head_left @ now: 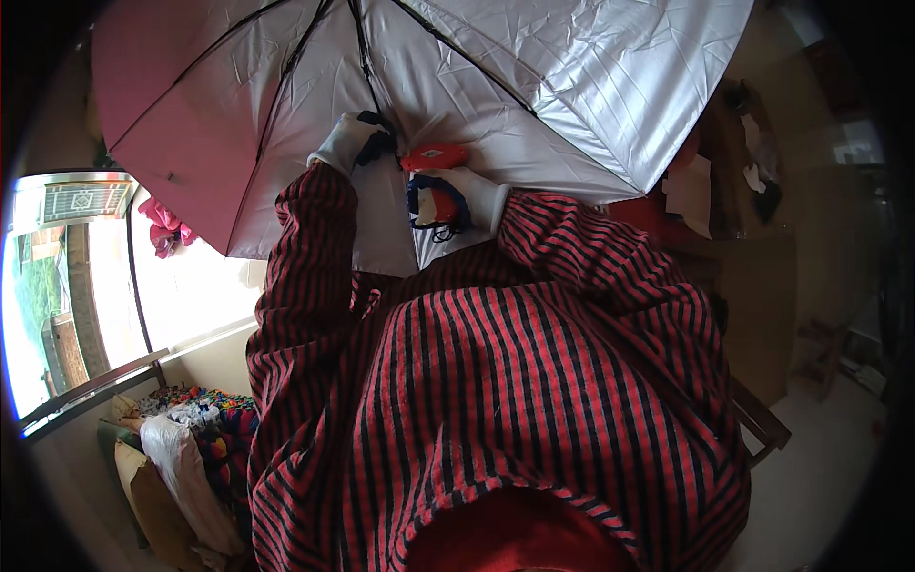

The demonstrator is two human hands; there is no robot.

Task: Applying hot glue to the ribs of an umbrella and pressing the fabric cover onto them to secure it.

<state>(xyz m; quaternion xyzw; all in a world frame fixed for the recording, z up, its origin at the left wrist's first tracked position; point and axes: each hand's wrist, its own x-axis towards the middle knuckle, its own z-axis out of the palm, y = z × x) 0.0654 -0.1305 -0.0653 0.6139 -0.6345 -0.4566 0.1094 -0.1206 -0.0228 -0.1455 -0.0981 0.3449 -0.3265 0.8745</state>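
Observation:
An open umbrella [534, 86] with a silver lining and dark ribs fills the upper part of the view, its underside toward me. My left hand [351, 141], in a white and dark glove, grips the umbrella's shaft near the middle. Just to its right, my right hand [457, 195], also gloved, holds a red handle-like part [435, 156] of the umbrella, with a dark cord hanging under it. Both arms wear red and black striped sleeves, and the same striped shirt covers the lower middle of the view.
A bright window [67, 286] with a dark frame is at the left. Below it lies a heap of coloured cloth and bags [191, 429]. Brown furniture with white papers [691, 195] stands at the right, above a pale floor [820, 458].

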